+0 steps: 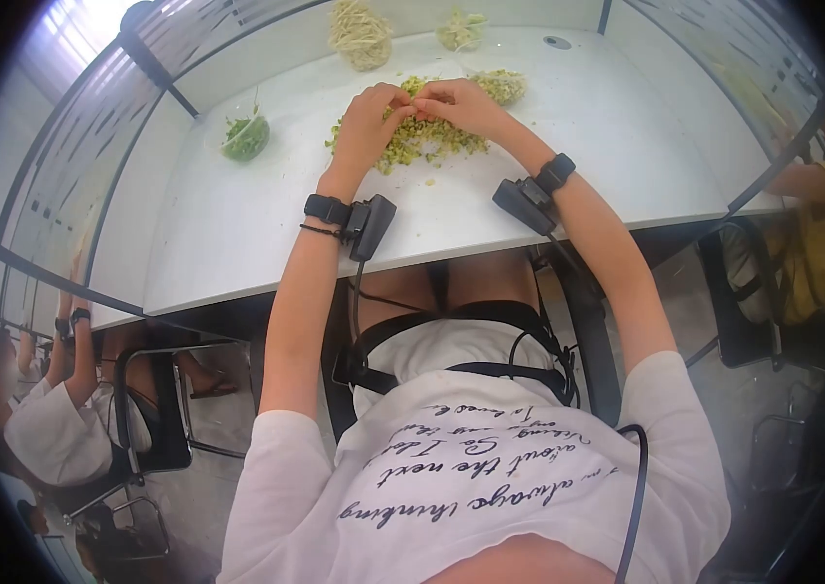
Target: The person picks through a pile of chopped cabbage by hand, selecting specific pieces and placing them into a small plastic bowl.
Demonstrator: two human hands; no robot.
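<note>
My left hand (373,117) and my right hand (459,105) meet fingertip to fingertip over a spread pile of chopped yellow-green pieces (417,146) on the white table. Both hands are pinched closed; whatever lies between the fingertips is too small to make out. Just beyond my right hand is a paler heap of small pieces (502,88). Behind the hands, near the back panel, stand a bundle of pale sprouts (361,37) and a smaller pale green heap (461,32).
A clear bag or bowl of green leaves (246,137) sits on the table (266,224) at the left. Partition panels flank both sides. Other people sit at the far left and far right. A round hole (556,42) is at the back.
</note>
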